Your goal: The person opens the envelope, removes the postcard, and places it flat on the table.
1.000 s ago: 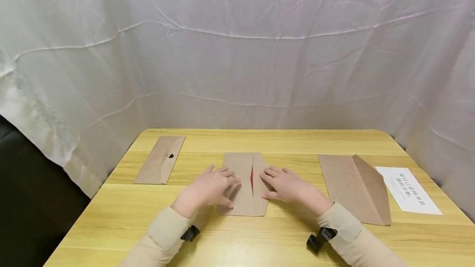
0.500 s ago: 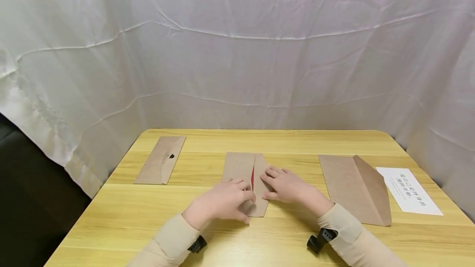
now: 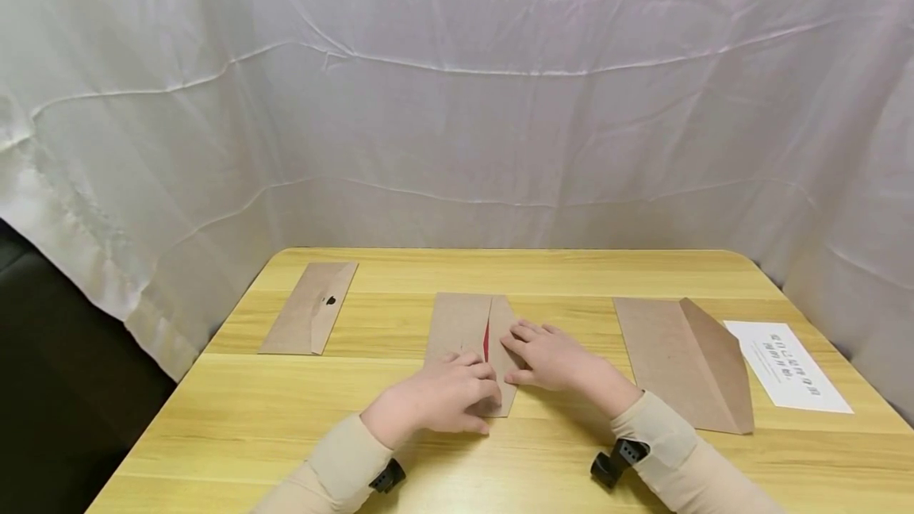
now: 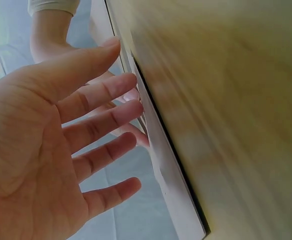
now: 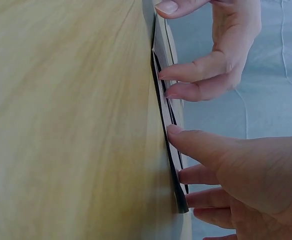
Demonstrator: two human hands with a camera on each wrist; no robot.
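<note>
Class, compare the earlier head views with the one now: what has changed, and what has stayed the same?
The left hand has moved right and slightly nearer the viewer, over the middle envelope, whose far edge shifted slightly right. No grasp or release is plain. The right hand stays at its flap; the far-left envelope, open envelope and white card lie unmoved.

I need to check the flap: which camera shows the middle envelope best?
The head view: it shows the middle envelope from above, including the flap and a red sliver, though the left hand covers a near part. Both wrist views show it nearly edge-on, making its outline hard to judge.
</note>
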